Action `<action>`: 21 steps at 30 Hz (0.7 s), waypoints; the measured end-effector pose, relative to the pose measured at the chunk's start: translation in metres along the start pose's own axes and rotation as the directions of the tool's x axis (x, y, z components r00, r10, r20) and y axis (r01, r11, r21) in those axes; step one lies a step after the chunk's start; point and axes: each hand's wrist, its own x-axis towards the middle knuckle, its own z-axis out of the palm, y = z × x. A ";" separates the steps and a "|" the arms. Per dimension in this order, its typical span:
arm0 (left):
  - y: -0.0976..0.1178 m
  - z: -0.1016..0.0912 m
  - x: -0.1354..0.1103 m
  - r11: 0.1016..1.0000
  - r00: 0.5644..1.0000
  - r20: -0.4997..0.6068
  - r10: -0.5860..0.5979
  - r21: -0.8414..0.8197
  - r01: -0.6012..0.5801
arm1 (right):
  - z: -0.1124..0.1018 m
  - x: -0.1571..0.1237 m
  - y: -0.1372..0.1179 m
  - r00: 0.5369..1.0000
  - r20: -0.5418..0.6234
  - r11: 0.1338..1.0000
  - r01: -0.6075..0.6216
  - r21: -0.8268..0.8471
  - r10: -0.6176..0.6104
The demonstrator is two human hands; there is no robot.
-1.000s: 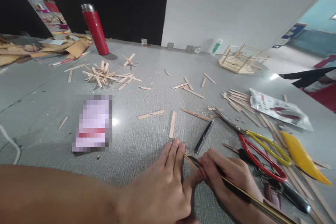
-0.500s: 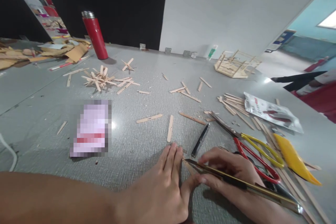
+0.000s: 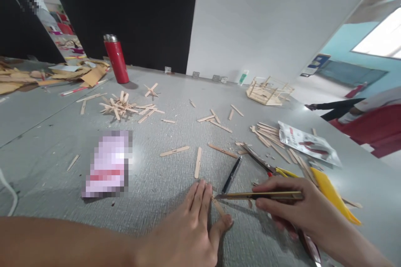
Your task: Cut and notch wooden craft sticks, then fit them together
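My left hand (image 3: 192,223) lies on the grey table, pinning a small wooden craft stick (image 3: 220,207) between its fingertips and thumb. Part of the stick is hidden under the fingers. My right hand (image 3: 290,206) grips a slim gold utility knife (image 3: 269,195) held almost level. The blade tip is at the upper end of the stick, close to my left fingertips; whether it touches I cannot tell. Just above the blade lies a black pen (image 3: 232,175). Scissors (image 3: 258,158) with red and yellow handles are partly covered by my right hand.
Loose craft sticks (image 3: 174,151) lie ahead, with a heap of sticks (image 3: 120,105) farther left. A red flask (image 3: 116,60) stands at the back. To the right are a silver packet (image 3: 308,144), a yellow object (image 3: 333,194) and a wooden frame (image 3: 267,94). A person's arm (image 3: 341,103) shows far right.
My right hand has drawn back to the right, and the knife has swung from slanted to nearly level. My left hand still presses the stick. The view has shifted slightly.
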 end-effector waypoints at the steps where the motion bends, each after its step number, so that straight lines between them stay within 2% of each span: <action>1: 0.000 0.001 0.000 1.000 1.000 0.003 -0.002 0.000 0.002 | 0.000 0.000 0.000 1.000 0.008 1.000 -0.010 0.005 0.009; 8: 0.000 -0.002 0.001 0.999 0.996 0.088 0.028 -0.035 -0.025 | 0.000 0.003 0.005 0.995 0.088 0.995 0.037 0.088 -0.045; 12: 0.001 -0.002 0.003 0.998 0.987 0.161 0.024 -0.061 -0.015 | 0.000 -0.004 0.000 0.998 0.033 0.992 0.049 0.117 -0.053; 14: 0.001 -0.001 0.002 0.997 0.986 0.165 0.024 -0.074 -0.012 | -0.009 -0.007 -0.004 0.996 -0.049 0.989 0.082 0.119 -0.077; 16: 0.001 0.001 0.001 0.994 0.987 0.157 0.023 -0.109 -0.006 | -0.024 -0.005 -0.007 0.977 -0.184 0.984 0.132 0.121 -0.109; 18: 0.000 0.003 0.001 0.989 0.988 0.154 0.011 -0.150 0.012 | -0.042 0.004 -0.006 0.924 -0.365 0.975 0.172 0.137 -0.112; 21: -0.001 0.003 0.003 0.983 0.984 0.177 0.003 -0.181 0.029 | -0.065 0.024 0.002 0.853 -0.518 0.958 0.199 0.209 -0.064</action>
